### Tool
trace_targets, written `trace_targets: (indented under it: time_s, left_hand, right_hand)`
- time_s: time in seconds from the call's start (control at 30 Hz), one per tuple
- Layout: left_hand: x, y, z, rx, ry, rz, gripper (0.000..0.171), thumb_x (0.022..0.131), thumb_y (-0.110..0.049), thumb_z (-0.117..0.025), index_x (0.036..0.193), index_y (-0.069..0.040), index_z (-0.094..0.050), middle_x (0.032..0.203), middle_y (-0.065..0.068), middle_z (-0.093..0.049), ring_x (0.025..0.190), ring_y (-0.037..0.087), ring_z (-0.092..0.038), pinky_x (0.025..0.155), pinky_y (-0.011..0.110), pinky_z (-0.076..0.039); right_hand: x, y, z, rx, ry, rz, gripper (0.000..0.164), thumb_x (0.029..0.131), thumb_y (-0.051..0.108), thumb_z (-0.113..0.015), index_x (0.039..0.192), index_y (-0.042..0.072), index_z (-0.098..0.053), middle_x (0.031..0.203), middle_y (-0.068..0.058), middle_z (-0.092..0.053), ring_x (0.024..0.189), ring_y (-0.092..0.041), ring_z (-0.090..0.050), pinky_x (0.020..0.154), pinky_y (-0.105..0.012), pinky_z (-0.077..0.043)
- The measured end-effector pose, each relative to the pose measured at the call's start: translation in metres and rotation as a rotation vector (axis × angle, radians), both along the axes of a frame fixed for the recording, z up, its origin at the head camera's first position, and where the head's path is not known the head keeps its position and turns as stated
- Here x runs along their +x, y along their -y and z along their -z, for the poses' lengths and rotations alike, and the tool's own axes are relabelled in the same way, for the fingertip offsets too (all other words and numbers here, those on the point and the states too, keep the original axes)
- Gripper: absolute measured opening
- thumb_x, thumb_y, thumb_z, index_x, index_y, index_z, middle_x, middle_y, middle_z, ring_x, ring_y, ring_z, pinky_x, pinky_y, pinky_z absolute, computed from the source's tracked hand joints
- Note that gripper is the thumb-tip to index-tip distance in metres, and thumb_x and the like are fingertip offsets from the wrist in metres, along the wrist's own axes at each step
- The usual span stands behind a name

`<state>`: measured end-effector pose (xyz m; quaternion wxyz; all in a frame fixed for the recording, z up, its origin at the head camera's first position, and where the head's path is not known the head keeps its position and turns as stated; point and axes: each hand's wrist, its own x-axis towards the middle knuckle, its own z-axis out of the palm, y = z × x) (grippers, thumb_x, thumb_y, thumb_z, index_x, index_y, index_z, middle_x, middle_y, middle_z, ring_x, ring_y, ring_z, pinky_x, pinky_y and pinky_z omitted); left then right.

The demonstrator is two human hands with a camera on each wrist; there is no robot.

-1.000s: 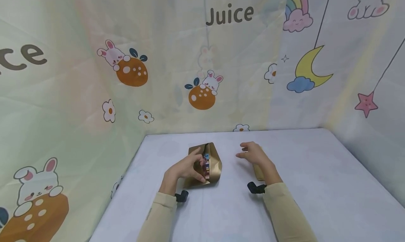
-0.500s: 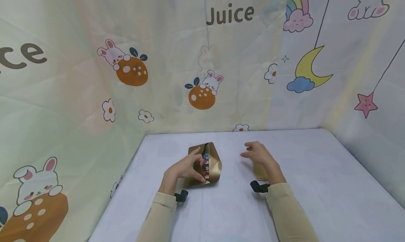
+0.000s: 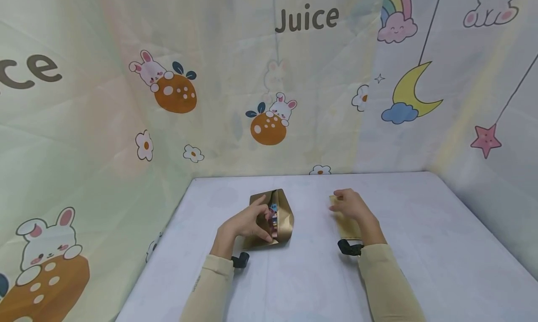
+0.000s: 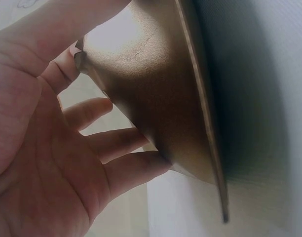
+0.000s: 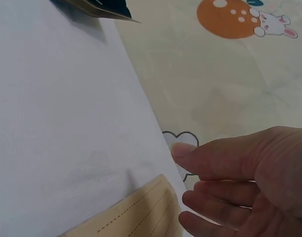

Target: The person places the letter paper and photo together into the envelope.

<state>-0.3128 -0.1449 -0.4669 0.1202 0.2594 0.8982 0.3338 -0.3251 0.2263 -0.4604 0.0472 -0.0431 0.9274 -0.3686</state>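
A gold envelope (image 3: 286,221) lies on the white table with its mouth agape and its flap folded out to the right. Something colourful and printed (image 3: 274,217) shows inside. My left hand (image 3: 248,223) grips the front edge of the mouth; in the left wrist view the thumb and fingers of that hand (image 4: 67,138) lie about the envelope's brown-gold side (image 4: 146,84). To the right, a tan sheet of paper (image 3: 348,229) with dashed lines lies flat. Over its far part hovers my right hand (image 3: 356,207), fingers loosely bent, thumb apart from them, holding nothing.
The white tabletop (image 3: 302,275) carries both paper things. A printed cloth curtain (image 3: 227,79) stands behind the table's far edge, and more cloth hangs at the left and right. A small black camera (image 3: 350,248) sits at my right wrist.
My right hand has moved right and slightly back from the gap between envelope and paper to over the paper, uncovering its left edge. My left hand and the envelope have stayed put.
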Motion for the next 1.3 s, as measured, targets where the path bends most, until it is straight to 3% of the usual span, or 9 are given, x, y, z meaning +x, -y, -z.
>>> trace_targets:
  time_s: [0.23, 0.67, 0.9, 1.23, 1.3]
  left_hand:
    - [0.0, 0.0, 0.0, -0.011, 0.012, -0.008, 0.053, 0.068, -0.031, -0.099, 0.097, -0.019, -0.057, 0.176, 0.01, -0.011, 0.158, 0.045, -0.023, 0.118, 0.06, -0.038]
    - [-0.002, 0.001, 0.001, -0.037, -0.002, -0.003, 0.051, 0.068, -0.034, -0.099, 0.094, -0.024, -0.056, 0.176, 0.009, -0.011, 0.156, 0.044, -0.027, 0.116, 0.056, -0.041]
    - [-0.002, 0.001, 0.001, -0.032, -0.001, 0.002, 0.051, 0.067, -0.035, -0.099, 0.094, -0.024, -0.057, 0.176, 0.011, -0.01, 0.157, 0.044, -0.025, 0.117, 0.058, -0.04]
    - [-0.002, 0.001, -0.001, -0.029, 0.021, -0.006, 0.051, 0.068, -0.035, -0.099, 0.094, -0.023, -0.057, 0.176, 0.009, -0.01, 0.157, 0.044, -0.025, 0.116, 0.058, -0.04]
    - [-0.002, 0.001, -0.001, -0.031, 0.017, -0.003, 0.051, 0.067, -0.036, -0.099, 0.094, -0.023, -0.057, 0.176, 0.009, -0.009, 0.158, 0.043, -0.024, 0.117, 0.058, -0.039]
  right_hand:
    - [-0.001, -0.004, 0.004, 0.037, 0.006, 0.01, 0.067, 0.089, 0.013, -0.079, 0.144, -0.013, -0.051, 0.143, -0.038, -0.054, 0.131, -0.05, -0.055, 0.107, -0.059, -0.047]
    - [0.0, -0.011, 0.007, 0.152, 0.073, 0.102, 0.077, 0.088, 0.024, -0.081, 0.146, -0.012, -0.047, 0.149, -0.035, -0.05, 0.135, -0.051, -0.05, 0.112, -0.064, -0.041]
    - [0.001, -0.01, 0.008, 0.147, 0.105, 0.131, 0.08, 0.086, 0.024, -0.083, 0.149, -0.009, -0.046, 0.151, -0.032, -0.049, 0.135, -0.05, -0.05, 0.112, -0.064, -0.041]
    - [0.004, -0.003, 0.007, 0.243, 0.051, 0.126, 0.071, 0.084, 0.019, -0.084, 0.142, -0.009, -0.054, 0.137, -0.031, -0.061, 0.112, -0.041, -0.059, 0.1, -0.061, -0.048]
    - [0.003, -0.002, 0.007, 0.253, 0.05, 0.125, 0.071, 0.084, 0.018, -0.083, 0.143, -0.008, -0.053, 0.138, -0.031, -0.06, 0.114, -0.041, -0.058, 0.102, -0.061, -0.047]
